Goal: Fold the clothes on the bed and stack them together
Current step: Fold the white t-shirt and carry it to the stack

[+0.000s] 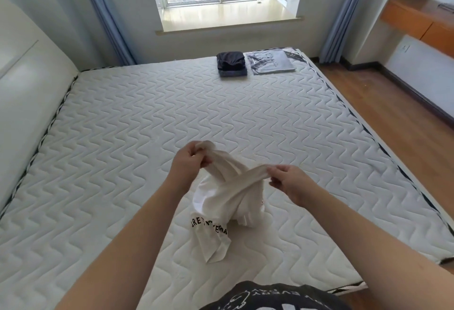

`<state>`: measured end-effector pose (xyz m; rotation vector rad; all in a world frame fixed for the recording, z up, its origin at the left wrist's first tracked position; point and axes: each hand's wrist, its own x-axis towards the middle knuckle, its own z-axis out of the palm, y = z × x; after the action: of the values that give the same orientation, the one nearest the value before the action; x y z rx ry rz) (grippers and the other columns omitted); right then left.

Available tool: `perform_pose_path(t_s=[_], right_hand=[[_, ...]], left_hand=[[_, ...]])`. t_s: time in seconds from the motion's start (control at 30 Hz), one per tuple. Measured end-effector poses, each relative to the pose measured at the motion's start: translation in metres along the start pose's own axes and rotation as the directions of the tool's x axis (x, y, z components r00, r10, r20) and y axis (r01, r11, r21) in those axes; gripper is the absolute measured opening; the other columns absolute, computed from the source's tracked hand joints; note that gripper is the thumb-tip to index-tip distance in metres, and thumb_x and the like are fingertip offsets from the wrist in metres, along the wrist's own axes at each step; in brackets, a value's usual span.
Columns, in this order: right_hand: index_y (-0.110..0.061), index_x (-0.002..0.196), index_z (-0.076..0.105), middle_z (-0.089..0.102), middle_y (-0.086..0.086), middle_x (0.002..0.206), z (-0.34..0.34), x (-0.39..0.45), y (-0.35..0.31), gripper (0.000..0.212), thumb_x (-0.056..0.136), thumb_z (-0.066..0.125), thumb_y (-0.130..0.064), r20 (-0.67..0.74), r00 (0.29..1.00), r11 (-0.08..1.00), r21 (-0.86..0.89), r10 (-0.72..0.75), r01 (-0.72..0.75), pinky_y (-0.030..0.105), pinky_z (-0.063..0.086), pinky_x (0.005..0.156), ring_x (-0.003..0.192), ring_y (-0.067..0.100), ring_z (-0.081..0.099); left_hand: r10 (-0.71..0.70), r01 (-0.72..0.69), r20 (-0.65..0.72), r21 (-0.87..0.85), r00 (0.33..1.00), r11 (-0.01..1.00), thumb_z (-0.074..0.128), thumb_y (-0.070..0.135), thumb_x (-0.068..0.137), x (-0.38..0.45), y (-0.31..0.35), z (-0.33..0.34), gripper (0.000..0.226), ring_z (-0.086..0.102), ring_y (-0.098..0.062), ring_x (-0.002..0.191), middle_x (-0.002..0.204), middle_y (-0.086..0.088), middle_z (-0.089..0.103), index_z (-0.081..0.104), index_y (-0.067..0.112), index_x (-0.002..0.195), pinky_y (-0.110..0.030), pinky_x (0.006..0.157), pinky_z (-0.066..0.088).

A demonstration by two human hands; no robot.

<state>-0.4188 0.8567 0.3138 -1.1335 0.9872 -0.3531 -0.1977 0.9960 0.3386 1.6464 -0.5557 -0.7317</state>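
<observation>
A crumpled white T-shirt [221, 201] with black lettering hangs bunched above the near part of the mattress [122, 137]. My left hand [189, 162] grips one gathered end of it, raised. My right hand [287, 182] pinches another twisted end, slightly lower. The shirt's lower part touches the mattress. At the far edge of the bed lie a folded dark stack [231, 64] and, next to it on the right, a folded grey garment [270, 62].
A white headboard [32, 76] runs along the left side. The window sill [228, 17] and blue curtains [108, 19] stand beyond the bed. Wooden floor [393, 103] lies to the right, with an orange shelf [417, 17] on the wall.
</observation>
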Motion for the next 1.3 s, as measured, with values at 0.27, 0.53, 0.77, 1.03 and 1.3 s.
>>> perform_pose_path(t_s=[0.27,0.53,0.77,1.03,1.3], right_hand=[[0.003,0.093,0.064,0.068,0.02,0.083,-0.072,0.008,-0.01,0.012,0.097,0.057,-0.006,-0.186,0.964,0.962,-0.228,-0.193,0.149,0.019,0.059,0.066,0.064,0.012,0.071],[-0.005,0.088,0.073,0.075,0.015,0.088,-0.077,0.007,0.009,0.026,0.094,0.063,-0.028,-0.167,0.976,0.97,-0.221,-0.136,0.098,0.024,0.056,0.086,0.084,0.019,0.073],[-0.007,0.091,0.075,0.072,0.012,0.081,-0.085,0.009,0.025,0.008,0.084,0.074,-0.008,-0.15,0.983,0.829,-0.56,-0.108,0.005,0.026,0.052,0.077,0.078,0.021,0.068],[-0.01,0.085,0.079,0.072,0.009,0.073,-0.082,0.013,0.051,0.015,0.085,0.07,-0.022,-0.182,0.983,0.528,-0.834,0.008,-0.159,0.024,0.046,0.063,0.068,0.016,0.064],[-0.005,0.079,0.062,0.069,0.018,0.073,-0.079,0.018,0.083,0.014,0.092,0.062,-0.006,-0.281,0.952,0.809,-0.527,0.125,-0.261,0.034,0.058,0.061,0.059,0.021,0.07]], left_hand=[[-0.105,0.082,-0.127,-0.176,0.986,0.981,0.062,0.01,0.086,0.023,-0.012,-0.054,0.014,0.062,-0.017,0.088,0.098,-0.016,0.063,0.064,0.003,0.098,-0.031,0.09,0.053],[-0.05,0.082,-0.073,0.565,0.996,0.821,0.072,0.022,0.066,0.009,-0.05,-0.063,0.018,0.062,-0.021,0.071,0.071,-0.005,0.069,0.075,0.016,0.083,-0.028,0.063,0.043],[-0.029,0.071,-0.065,0.917,0.997,0.394,0.063,0.034,0.092,0.002,-0.082,-0.079,0.026,0.063,-0.035,0.096,0.094,-0.016,0.07,0.06,0.009,0.086,-0.035,0.069,0.038],[-0.196,0.002,0.034,0.984,0.98,0.178,0.059,0.018,0.09,-0.012,-0.11,-0.084,0.009,0.064,-0.033,0.095,0.099,-0.014,0.068,0.066,0.012,0.092,-0.028,0.068,0.037],[-0.07,-0.017,0.035,0.969,0.997,0.245,0.064,0.028,0.09,-0.02,-0.115,-0.087,0.015,0.062,-0.032,0.089,0.094,-0.007,0.06,0.063,0.013,0.087,-0.034,0.065,0.038]])
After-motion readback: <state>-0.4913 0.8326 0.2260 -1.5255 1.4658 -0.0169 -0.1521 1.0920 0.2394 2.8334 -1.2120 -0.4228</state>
